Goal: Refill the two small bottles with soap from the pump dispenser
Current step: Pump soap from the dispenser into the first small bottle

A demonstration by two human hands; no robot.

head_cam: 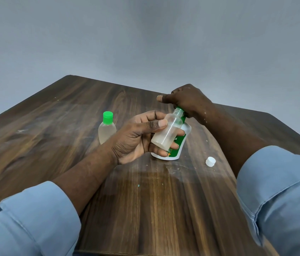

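Bottle (167,133) leans up-right, mouth at dispenser (180,142) pump

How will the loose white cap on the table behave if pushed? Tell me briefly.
The white cap looks small and plastic, so it is probably very light and easily skidded. Its round wall suggests it could roll across the smooth wooden table.
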